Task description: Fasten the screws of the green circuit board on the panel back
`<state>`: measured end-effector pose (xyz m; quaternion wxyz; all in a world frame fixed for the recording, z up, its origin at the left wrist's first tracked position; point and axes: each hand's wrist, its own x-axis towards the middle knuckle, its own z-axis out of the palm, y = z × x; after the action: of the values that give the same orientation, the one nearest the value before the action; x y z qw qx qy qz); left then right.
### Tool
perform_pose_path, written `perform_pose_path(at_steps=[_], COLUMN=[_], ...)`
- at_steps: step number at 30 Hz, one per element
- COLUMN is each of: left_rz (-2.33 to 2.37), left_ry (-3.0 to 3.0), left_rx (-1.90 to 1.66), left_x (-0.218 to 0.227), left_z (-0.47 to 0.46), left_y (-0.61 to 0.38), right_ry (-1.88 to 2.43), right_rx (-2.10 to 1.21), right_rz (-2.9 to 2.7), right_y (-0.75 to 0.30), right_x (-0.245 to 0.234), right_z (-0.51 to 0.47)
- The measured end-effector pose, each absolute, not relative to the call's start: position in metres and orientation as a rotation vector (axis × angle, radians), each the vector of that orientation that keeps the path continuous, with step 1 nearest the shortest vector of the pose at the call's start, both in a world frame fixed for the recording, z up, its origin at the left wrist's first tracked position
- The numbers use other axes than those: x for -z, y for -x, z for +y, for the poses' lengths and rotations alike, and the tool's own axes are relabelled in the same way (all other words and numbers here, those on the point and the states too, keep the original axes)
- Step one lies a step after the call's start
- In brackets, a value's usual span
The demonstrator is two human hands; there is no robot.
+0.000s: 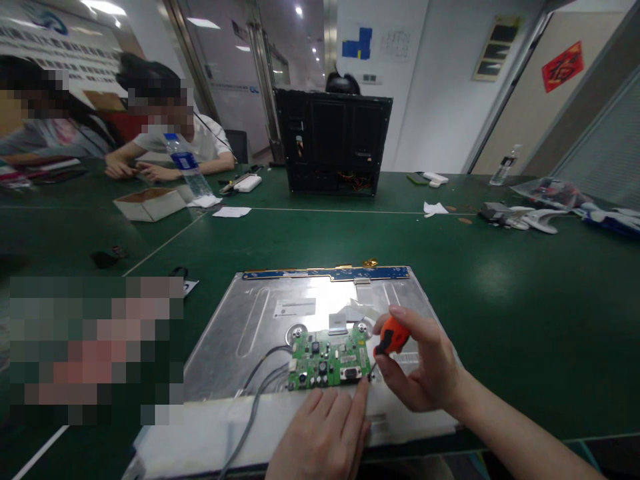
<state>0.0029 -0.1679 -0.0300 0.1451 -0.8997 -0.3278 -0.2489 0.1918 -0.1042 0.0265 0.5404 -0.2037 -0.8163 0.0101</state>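
Observation:
My right hand [430,367] pinches the orange and black handle of a screwdriver [393,335]. Its shaft points down at the lower right corner of a green circuit board [327,357]. Along the board's near edge lies my left hand [325,430], fingers stretched out, with the index fingertip at that same corner. I cannot make out a screw under the tip. The board sits on the silver metal back of a display panel [255,300]. Dark and grey cables [257,400] leave the board's left side, and a flat ribbon cable [338,324] meets its top edge.
A black display housing [335,143] stands upright across the green table [310,237]. Toward the left are an open white box [150,204] and a water bottle [187,167]. Two people sit at the far left. Tools and bagged items [530,217] lie at the right.

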Motion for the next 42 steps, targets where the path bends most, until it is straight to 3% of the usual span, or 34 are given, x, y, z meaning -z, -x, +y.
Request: perform_pose_path(at_steps=[42], left_rz=[-0.955], left_ry=[2.591], left_rx=[0.715], left_x=[0.0316], left_z=[-0.1698], left_y=[-0.0026], right_ry=[0.554], right_rx=[0.105], right_rz=[-1.918], right_y=[-0.1906], right_x=[-0.0284], right_z=[-0.1033])
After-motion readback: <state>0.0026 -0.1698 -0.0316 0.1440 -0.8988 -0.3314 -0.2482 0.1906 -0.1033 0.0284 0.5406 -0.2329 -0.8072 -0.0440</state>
